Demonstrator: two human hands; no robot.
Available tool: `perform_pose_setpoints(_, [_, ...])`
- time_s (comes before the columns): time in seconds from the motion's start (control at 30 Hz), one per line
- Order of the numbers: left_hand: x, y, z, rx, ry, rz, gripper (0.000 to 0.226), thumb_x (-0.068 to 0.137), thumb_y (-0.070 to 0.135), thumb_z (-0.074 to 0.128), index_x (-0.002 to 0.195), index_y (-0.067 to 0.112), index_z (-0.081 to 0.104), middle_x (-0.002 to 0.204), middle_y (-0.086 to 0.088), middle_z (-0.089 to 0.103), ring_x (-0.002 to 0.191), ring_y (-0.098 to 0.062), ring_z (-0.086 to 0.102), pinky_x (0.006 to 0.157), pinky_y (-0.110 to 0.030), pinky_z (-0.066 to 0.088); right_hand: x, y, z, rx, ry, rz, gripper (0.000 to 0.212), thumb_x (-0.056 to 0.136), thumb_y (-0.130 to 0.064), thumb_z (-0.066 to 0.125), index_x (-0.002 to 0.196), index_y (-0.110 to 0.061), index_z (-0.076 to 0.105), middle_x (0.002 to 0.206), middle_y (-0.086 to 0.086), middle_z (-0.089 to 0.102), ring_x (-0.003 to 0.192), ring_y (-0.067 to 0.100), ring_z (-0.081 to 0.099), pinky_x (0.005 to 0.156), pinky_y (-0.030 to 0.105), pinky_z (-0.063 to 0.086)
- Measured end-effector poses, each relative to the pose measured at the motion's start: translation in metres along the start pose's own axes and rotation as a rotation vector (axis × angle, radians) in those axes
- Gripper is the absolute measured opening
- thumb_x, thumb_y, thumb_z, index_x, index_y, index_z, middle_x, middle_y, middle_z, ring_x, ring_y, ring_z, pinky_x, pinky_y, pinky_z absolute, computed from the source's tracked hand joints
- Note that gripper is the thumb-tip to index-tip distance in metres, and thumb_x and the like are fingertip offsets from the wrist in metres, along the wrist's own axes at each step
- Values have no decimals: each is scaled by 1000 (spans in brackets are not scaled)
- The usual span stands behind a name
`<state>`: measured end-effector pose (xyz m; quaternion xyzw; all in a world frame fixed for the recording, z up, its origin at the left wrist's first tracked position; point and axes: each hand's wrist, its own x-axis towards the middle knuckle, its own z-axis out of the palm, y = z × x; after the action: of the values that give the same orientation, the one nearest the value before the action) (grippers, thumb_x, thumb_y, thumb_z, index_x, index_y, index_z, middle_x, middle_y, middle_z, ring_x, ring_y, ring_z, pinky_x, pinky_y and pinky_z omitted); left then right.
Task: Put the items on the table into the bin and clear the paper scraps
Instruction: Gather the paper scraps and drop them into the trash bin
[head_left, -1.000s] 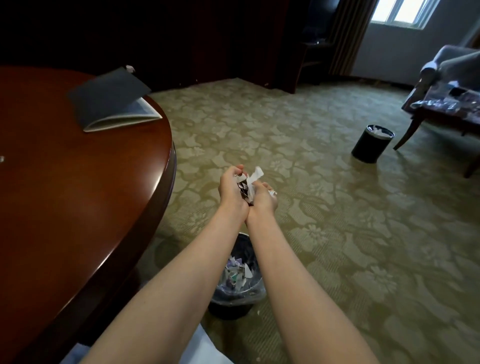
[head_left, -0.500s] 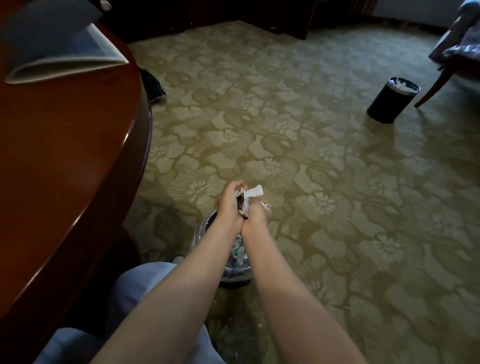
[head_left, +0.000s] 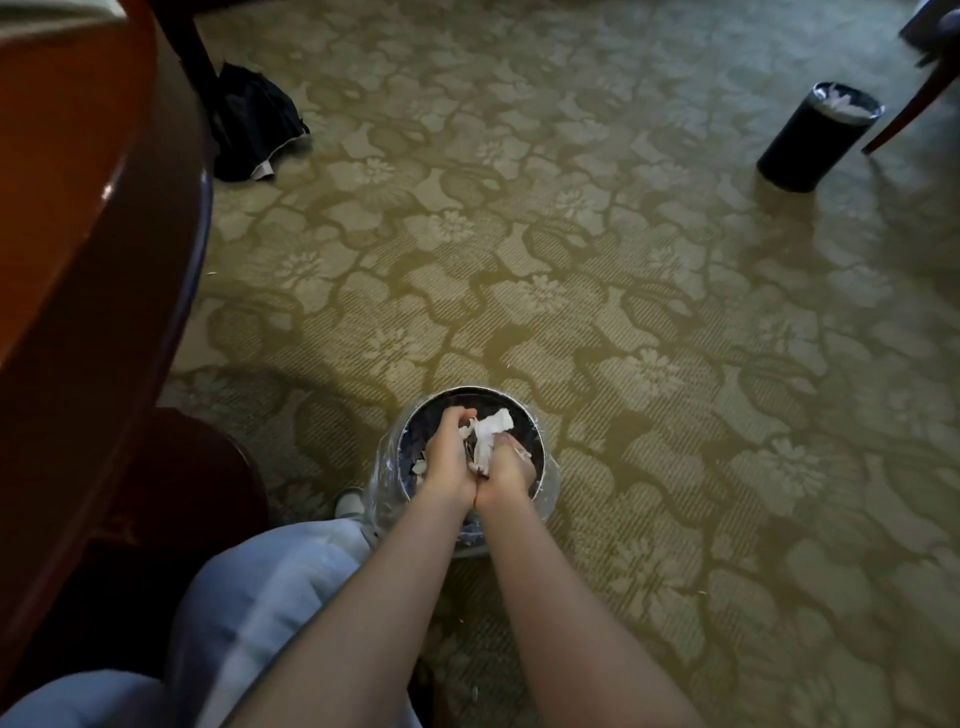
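My left hand and my right hand are pressed together, wrists touching, and cup a bunch of white paper scraps between them. Both hands hang right over the mouth of a dark round bin with a clear plastic liner that stands on the carpet beside my knee. More scraps lie inside the bin, mostly hidden by my hands. The red-brown round table fills the left edge of the view.
A second black bin with white paper in it stands at the far right, beside a wooden chair leg. A dark bag lies on the carpet by the table's leg. My light-blue trouser leg is at the bottom left.
Both hands have gone down with the scraps, from above the floor to the mouth of the bin. The view has tilted downward, so the notebook on the table is out of sight.
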<state>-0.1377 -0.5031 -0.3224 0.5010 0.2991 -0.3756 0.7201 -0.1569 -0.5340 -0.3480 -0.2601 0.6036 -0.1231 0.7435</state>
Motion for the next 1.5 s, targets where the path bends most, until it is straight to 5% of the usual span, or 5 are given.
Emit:
perform_pose_setpoints(0.47, [33,-6,-10,77,127,-122,33,91,18,35,67,7,56,75,-11,59,67,-25,54,65,-33,44,48,21,-2,66,66,166,31,82,-10,61,111,1,57,105,20,63,72,30,62,53,32,54])
perform_pose_setpoints(1.07, [-1,12,1,107,95,-129,38,101,16,29,69,3,45,69,-17,55,63,-24,42,72,-36,40,52,4,-25,78,-66,302,51,94,-32,51,135,-2,43,138,20,45,128,33,45,110,39,34])
perform_pose_setpoints(1.23, [-25,21,3,122,28,-122,42,101,19,29,138,1,39,138,-23,41,125,-35,43,106,-40,29,35,-5,-29,87,-90,274,57,97,-29,48,145,-5,28,149,18,30,137,31,32,111,39,29])
perform_pose_setpoints(1.33, [-31,26,2,140,23,-73,44,100,20,32,142,4,35,120,-17,48,121,-30,45,111,-37,24,22,-14,-31,48,-115,216,55,98,-29,44,146,-6,28,150,18,30,138,30,31,112,39,28])
perform_pose_setpoints(1.5, [-52,40,3,218,-12,32,42,99,23,33,138,10,40,147,-15,35,138,-28,30,110,-39,26,-10,-35,-28,-1,-171,101,50,99,-27,41,143,-4,33,146,20,36,135,32,36,110,40,31])
